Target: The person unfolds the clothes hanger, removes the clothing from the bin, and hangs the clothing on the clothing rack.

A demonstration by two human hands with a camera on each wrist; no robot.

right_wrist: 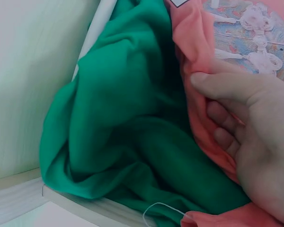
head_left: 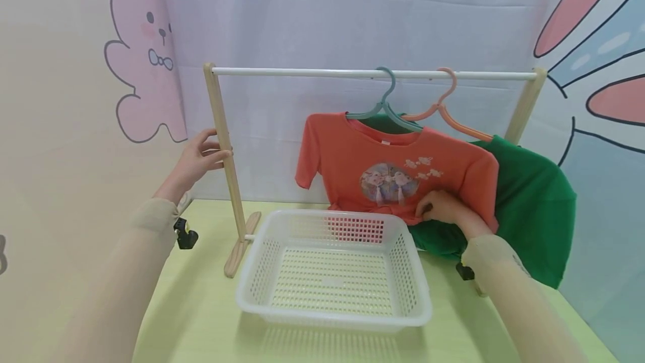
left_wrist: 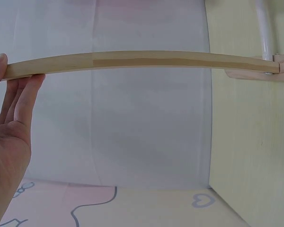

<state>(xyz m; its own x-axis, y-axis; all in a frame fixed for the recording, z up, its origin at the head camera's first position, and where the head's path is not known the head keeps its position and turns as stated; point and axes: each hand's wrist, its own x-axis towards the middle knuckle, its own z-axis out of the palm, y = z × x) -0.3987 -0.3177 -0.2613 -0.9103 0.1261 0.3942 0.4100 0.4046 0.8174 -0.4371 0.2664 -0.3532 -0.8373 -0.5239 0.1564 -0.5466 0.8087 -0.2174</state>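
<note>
A coral-red T-shirt (head_left: 342,150) with a round print hangs on a teal hanger (head_left: 385,106) from the white rail. My right hand (head_left: 440,206) pinches its lower hem between thumb and fingers; the right wrist view shows the folded red cloth in that hand (right_wrist: 260,113). Behind it, a green garment (head_left: 539,206) hangs on a pink hanger (head_left: 448,111). At the left, my left hand (head_left: 199,156) holds the wooden upright (head_left: 229,167) of the clothes rack, thumb on one side and fingers on the other, as the left wrist view confirms.
A white plastic basket (head_left: 332,318) stands on the pale yellow table (head_left: 191,296) in front of the rack. The rack's wooden foot (head_left: 234,259) lies just left of it. A light curtain (head_left: 282,27) hangs behind, and printed cloth panels flank both sides.
</note>
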